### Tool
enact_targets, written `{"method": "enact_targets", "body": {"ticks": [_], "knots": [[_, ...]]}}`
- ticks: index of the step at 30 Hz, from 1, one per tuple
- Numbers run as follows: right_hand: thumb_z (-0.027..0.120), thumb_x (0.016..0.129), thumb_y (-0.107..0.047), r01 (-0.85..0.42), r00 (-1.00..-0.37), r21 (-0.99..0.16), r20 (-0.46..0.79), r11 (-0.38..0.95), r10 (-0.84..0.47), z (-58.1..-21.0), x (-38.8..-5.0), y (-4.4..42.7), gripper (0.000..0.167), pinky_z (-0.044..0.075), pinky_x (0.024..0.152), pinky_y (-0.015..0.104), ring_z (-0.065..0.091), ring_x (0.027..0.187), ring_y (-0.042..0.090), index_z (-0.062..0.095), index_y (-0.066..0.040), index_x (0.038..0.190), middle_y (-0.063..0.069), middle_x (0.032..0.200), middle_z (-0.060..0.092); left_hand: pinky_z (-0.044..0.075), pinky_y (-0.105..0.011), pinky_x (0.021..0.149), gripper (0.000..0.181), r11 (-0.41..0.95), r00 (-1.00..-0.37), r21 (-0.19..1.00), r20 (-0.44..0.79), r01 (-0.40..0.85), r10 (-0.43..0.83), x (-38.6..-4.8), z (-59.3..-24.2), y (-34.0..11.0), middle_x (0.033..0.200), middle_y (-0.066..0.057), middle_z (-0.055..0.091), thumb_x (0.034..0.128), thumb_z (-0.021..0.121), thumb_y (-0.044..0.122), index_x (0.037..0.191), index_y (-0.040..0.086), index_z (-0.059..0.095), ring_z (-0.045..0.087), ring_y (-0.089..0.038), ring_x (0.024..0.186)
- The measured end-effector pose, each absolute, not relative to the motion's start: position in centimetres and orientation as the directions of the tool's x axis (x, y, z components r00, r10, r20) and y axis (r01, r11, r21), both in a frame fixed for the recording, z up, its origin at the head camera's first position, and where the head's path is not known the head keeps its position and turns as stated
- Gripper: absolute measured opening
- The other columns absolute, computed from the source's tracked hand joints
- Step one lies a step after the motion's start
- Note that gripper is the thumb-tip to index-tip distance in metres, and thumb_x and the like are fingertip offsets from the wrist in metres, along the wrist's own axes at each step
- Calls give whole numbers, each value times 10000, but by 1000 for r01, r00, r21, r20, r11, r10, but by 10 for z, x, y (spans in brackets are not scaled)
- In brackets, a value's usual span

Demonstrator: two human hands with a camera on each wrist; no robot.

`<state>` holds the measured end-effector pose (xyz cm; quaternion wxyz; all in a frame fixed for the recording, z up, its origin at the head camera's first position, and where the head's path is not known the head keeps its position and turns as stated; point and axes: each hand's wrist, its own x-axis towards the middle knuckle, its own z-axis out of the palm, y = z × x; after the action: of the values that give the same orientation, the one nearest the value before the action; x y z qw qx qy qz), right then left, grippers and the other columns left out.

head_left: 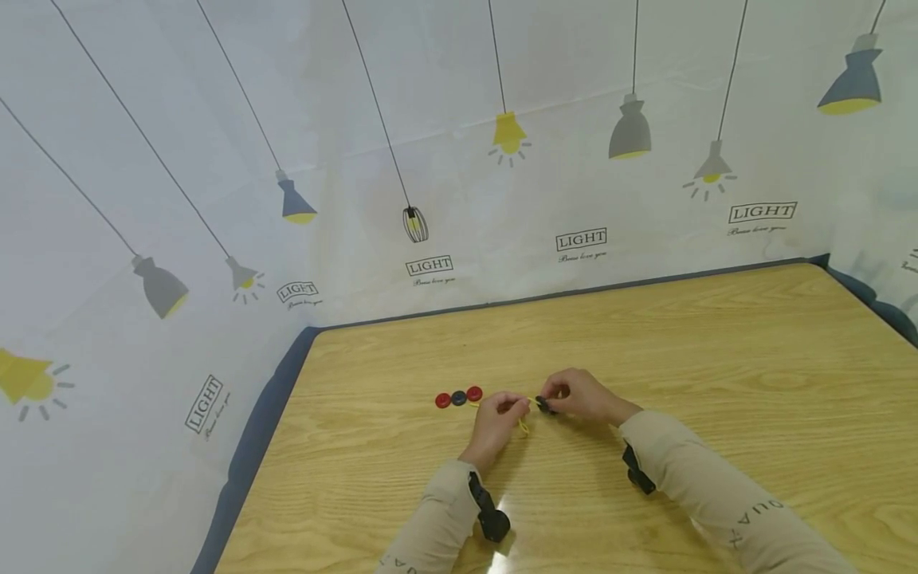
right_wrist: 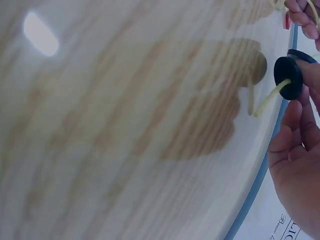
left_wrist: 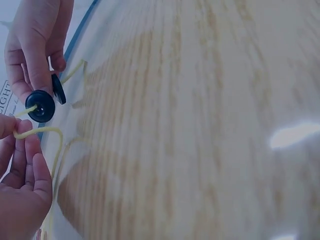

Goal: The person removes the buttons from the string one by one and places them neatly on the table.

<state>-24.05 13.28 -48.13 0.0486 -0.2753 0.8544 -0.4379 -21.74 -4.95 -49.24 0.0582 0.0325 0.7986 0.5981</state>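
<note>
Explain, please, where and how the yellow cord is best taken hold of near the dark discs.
I would pinch the yellow cord at the short stretch poking out of the dark discs, coming from the side away from the left hand. There it juts out uncovered, while on the other side the left hand grips it.

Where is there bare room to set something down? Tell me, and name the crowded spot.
The table is bare between the right grip and the far edge, and left of the leftmost red disc. Crowded: mid-table, where the row of three discs, left grip, yellow cord and black discs sit close together.
</note>
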Motion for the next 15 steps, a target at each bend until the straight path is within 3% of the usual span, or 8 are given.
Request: {"method": "enact_targets", "body": {"ticks": [7, 15], "knots": [[640, 794, -51, -441, -841, -762, 167, 474, -515, -481, -240, 133, 33, 390, 532, 222, 445, 589, 67, 666, -30, 796, -49, 679, 576, 432, -202, 634, 186, 299, -987, 954, -80, -34, 143, -218, -489, -49, 808, -4, 642, 856, 590, 208, 897, 38, 656, 562, -72, 730], [642, 802, -76, -446, -833, -768, 168, 460, -527, -482, -239, 133, 41, 416, 548, 233, 488, 618, 74, 668, -47, 790, -25, 727, 611, 421, -210, 624, 173, 281, -983, 959, -77, -29, 164, -208, -471, -48, 810, -72, 630, 857, 579, 125, 907, -29, 640, 554, -126, 733]]}}
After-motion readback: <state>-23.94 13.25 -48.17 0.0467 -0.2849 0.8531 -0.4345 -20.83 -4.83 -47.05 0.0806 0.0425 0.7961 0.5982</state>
